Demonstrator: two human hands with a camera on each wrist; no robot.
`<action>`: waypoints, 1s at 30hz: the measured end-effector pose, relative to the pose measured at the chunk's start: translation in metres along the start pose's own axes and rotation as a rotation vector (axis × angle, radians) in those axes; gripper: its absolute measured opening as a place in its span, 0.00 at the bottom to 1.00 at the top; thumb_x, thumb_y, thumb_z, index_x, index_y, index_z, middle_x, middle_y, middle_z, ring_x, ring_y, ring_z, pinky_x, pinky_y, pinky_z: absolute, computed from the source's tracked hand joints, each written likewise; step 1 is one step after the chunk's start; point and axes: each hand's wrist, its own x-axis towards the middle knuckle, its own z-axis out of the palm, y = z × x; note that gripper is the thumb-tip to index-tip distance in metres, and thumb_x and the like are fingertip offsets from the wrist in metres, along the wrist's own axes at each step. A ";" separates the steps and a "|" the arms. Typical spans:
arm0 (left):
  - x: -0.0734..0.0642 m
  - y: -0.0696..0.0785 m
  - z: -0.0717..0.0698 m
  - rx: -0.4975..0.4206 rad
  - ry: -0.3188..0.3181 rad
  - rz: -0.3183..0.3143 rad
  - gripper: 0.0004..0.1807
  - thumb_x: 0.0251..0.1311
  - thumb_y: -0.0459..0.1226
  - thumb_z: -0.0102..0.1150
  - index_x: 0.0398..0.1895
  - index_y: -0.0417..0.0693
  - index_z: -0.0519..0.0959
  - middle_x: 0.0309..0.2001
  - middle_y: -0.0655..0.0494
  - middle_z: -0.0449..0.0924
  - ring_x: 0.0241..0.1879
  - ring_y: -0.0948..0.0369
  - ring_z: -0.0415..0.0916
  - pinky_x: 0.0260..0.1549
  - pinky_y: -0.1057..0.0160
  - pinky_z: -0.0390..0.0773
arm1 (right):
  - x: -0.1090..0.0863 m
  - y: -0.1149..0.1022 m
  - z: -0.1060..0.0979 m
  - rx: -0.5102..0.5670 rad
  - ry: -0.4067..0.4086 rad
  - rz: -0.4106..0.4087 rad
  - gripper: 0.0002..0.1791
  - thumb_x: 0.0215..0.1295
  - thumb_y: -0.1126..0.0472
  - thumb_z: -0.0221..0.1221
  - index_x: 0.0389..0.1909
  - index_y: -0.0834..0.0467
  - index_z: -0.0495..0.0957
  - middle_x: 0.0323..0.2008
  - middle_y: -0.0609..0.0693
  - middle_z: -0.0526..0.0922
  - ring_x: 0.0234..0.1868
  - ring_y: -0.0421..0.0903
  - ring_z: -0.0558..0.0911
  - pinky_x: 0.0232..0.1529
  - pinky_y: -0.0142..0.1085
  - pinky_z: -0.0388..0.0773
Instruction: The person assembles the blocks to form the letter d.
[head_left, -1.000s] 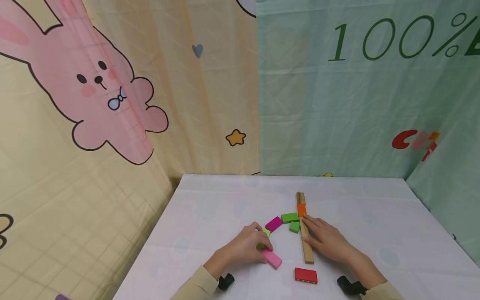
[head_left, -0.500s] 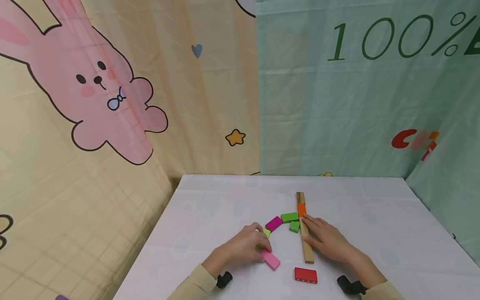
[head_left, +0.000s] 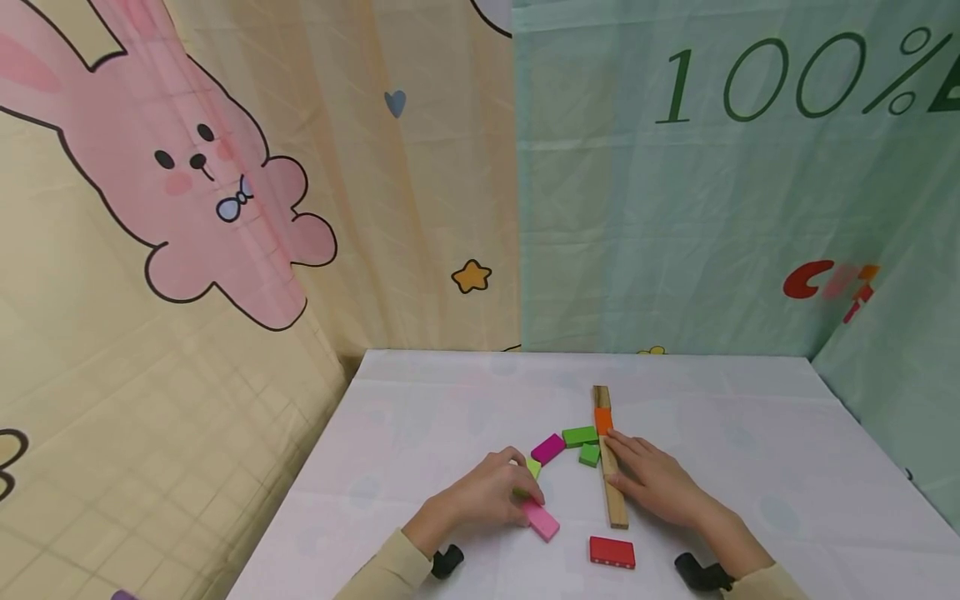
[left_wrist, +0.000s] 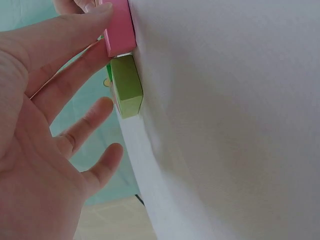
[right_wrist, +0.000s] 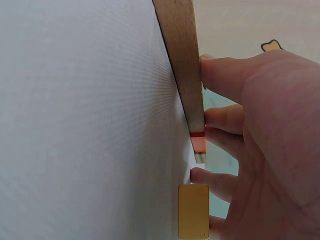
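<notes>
My left hand [head_left: 487, 490] pinches a pink block [head_left: 543, 522] between thumb and fingers at the lower end of a curved row. In the left wrist view, a darker green block [left_wrist: 128, 85] sits at the pink block's end; the ring and little fingers stick out loosely. Further round the curve are a yellow-green block [head_left: 533, 467], a magenta block [head_left: 548, 449] and two green blocks [head_left: 580, 436]. The right hand [head_left: 660, 479] rests its straight fingertips on a straight row of wooden-coloured blocks [head_left: 617, 505] containing one orange block [head_left: 603, 420].
A red block [head_left: 612, 552] lies alone near me. By the right hand's outer fingers is a yellow block [right_wrist: 194, 212], hidden in the head view. White cloth covers the table [head_left: 420, 400]; patterned curtains [head_left: 675, 208] stand behind it.
My left hand has shifted slightly left, and the pink block has moved a little the same way. The right hand and the other blocks look unchanged.
</notes>
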 end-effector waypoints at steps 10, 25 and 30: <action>-0.001 -0.001 0.002 -0.007 0.021 0.032 0.14 0.55 0.43 0.75 0.45 0.69 0.88 0.43 0.85 0.79 0.59 0.68 0.62 0.57 0.58 0.67 | -0.001 -0.001 0.000 0.000 0.007 -0.007 0.40 0.69 0.40 0.59 0.75 0.56 0.64 0.73 0.56 0.65 0.69 0.64 0.66 0.61 0.67 0.65; 0.008 0.016 0.013 -0.320 0.102 -0.029 0.16 0.58 0.43 0.74 0.50 0.59 0.87 0.47 0.78 0.80 0.51 0.69 0.71 0.50 0.64 0.75 | -0.001 0.000 0.000 -0.001 0.003 0.002 0.40 0.69 0.39 0.59 0.76 0.55 0.63 0.73 0.55 0.65 0.70 0.64 0.65 0.61 0.68 0.64; 0.011 0.026 0.020 -0.362 0.123 -0.014 0.16 0.58 0.43 0.73 0.51 0.57 0.87 0.47 0.76 0.82 0.50 0.67 0.74 0.49 0.63 0.76 | -0.002 -0.001 -0.001 0.003 0.006 0.003 0.40 0.69 0.40 0.59 0.76 0.55 0.64 0.73 0.55 0.65 0.70 0.65 0.65 0.61 0.68 0.64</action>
